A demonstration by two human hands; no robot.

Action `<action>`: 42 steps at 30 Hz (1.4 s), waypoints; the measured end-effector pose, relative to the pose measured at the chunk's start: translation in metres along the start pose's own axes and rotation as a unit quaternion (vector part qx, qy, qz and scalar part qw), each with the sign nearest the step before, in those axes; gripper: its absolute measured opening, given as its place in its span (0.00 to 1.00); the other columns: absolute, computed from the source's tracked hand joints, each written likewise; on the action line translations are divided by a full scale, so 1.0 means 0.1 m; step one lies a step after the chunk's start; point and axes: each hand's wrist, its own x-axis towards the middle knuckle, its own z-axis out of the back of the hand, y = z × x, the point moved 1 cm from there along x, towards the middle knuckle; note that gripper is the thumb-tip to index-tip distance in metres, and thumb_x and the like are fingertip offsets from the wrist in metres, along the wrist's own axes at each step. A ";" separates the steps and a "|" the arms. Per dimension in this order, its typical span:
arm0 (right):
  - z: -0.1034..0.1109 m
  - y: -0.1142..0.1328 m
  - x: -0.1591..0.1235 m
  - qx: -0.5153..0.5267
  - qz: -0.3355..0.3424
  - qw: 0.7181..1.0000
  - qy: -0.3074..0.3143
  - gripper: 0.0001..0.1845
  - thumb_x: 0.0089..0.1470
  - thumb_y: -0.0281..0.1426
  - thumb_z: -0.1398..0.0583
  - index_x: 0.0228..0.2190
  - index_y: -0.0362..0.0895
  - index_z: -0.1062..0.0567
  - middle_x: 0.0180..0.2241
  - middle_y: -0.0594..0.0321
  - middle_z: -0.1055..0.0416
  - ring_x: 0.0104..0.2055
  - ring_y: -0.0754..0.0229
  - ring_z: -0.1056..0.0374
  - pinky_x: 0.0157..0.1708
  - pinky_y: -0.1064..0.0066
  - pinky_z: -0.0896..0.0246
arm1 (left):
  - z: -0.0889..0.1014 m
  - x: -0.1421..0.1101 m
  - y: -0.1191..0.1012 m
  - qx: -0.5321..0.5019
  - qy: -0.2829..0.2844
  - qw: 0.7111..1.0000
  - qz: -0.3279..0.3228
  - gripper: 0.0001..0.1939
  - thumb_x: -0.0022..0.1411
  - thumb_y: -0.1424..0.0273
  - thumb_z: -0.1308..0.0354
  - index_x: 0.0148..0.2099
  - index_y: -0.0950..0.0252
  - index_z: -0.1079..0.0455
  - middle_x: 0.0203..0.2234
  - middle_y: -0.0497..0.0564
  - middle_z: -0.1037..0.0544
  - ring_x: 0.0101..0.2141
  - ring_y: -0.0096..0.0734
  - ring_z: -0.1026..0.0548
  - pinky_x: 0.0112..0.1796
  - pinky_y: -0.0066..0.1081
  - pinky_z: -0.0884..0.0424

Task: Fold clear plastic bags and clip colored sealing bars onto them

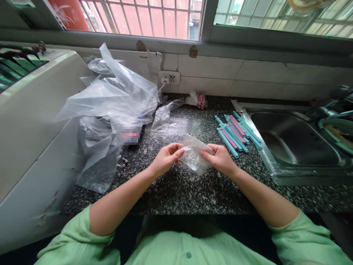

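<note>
A small clear plastic bag [195, 156] is stretched between my two hands, above the speckled dark countertop. My left hand [168, 157] pinches its left edge between thumb and fingers. On the other side, my right hand [220, 158] grips the bag's right edge, the thumb lying on top. The bag looks flat, and I make out nothing inside it. To the right of my right hand lies a loose pile of blue and pink bag sealing clips [234, 132].
Large crumpled plastic bags [118, 95] heap up at the left, beside a white appliance side [35, 129]. A smaller crumpled bag [167, 116] and pink clips [201, 100] lie toward the wall. A steel sink [295, 136] is at the right. A charger sits in the wall socket [172, 78].
</note>
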 end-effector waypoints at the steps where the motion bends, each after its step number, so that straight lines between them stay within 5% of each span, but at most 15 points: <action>1: 0.00 -0.01 0.00 0.007 -0.004 1.000 -0.007 0.23 0.46 0.47 0.42 0.15 0.43 0.39 0.16 0.70 0.47 0.19 0.70 0.53 0.18 0.76 0.59 | 0.00 0.00 0.01 0.002 0.006 1.000 0.013 0.20 0.48 0.55 0.40 0.34 0.68 0.31 0.20 0.46 0.29 0.19 0.21 0.34 0.19 0.22 0.36; 11: 0.14 0.01 0.06 0.079 -0.009 0.996 0.039 0.21 0.46 0.48 0.43 0.26 0.41 0.28 0.22 0.64 0.33 0.24 0.65 0.40 0.23 0.74 0.46 | -0.01 -0.01 -0.02 0.015 0.020 0.999 0.019 0.18 0.48 0.56 0.41 0.25 0.67 0.35 0.15 0.42 0.37 0.17 0.18 0.40 0.19 0.22 0.43; 16: 0.06 -0.04 0.06 0.048 -0.014 0.996 0.080 0.15 0.44 0.41 0.40 0.19 0.41 0.32 0.19 0.67 0.38 0.21 0.68 0.44 0.21 0.75 0.50 | -0.02 -0.01 -0.02 0.029 0.045 0.998 0.012 0.16 0.49 0.57 0.42 0.27 0.68 0.34 0.16 0.43 0.36 0.18 0.19 0.40 0.19 0.22 0.43; 20: -0.01 -0.06 0.03 0.033 -0.006 0.998 0.056 0.15 0.45 0.39 0.42 0.17 0.42 0.36 0.18 0.69 0.42 0.21 0.69 0.48 0.20 0.76 0.53 | 0.00 0.00 -0.01 0.027 0.004 1.000 0.007 0.17 0.49 0.57 0.42 0.33 0.67 0.32 0.19 0.45 0.31 0.20 0.22 0.36 0.21 0.23 0.39; 24: -0.06 -0.06 0.00 0.031 -0.010 0.998 0.061 0.16 0.46 0.39 0.43 0.16 0.42 0.37 0.17 0.69 0.44 0.20 0.69 0.49 0.20 0.75 0.54 | 0.01 0.01 0.01 0.053 -0.021 0.998 -0.016 0.15 0.48 0.59 0.40 0.27 0.67 0.33 0.18 0.45 0.31 0.21 0.22 0.36 0.23 0.24 0.39; 28: -0.04 -0.04 0.01 0.044 -0.013 0.995 0.087 0.15 0.46 0.41 0.42 0.21 0.41 0.32 0.19 0.67 0.38 0.21 0.68 0.45 0.21 0.75 0.50 | 0.00 0.00 0.03 0.062 0.020 0.998 -0.013 0.15 0.50 0.59 0.42 0.26 0.68 0.32 0.17 0.44 0.33 0.20 0.20 0.38 0.22 0.23 0.41; 33: -0.05 -0.02 0.01 0.057 -0.006 0.995 0.079 0.13 0.45 0.39 0.40 0.22 0.41 0.30 0.19 0.68 0.38 0.21 0.68 0.45 0.21 0.75 0.49 | -0.05 -0.01 0.05 0.086 0.083 0.993 0.005 0.13 0.50 0.61 0.41 0.26 0.69 0.30 0.16 0.45 0.32 0.20 0.21 0.37 0.22 0.23 0.42; 42: -0.10 -0.07 0.01 0.094 0.038 0.994 -0.032 0.10 0.46 0.36 0.40 0.22 0.42 0.30 0.20 0.67 0.36 0.22 0.68 0.42 0.22 0.75 0.46 | -0.02 0.02 0.01 0.010 -0.004 1.000 0.022 0.20 0.43 0.54 0.38 0.27 0.69 0.30 0.17 0.45 0.30 0.19 0.21 0.36 0.22 0.23 0.40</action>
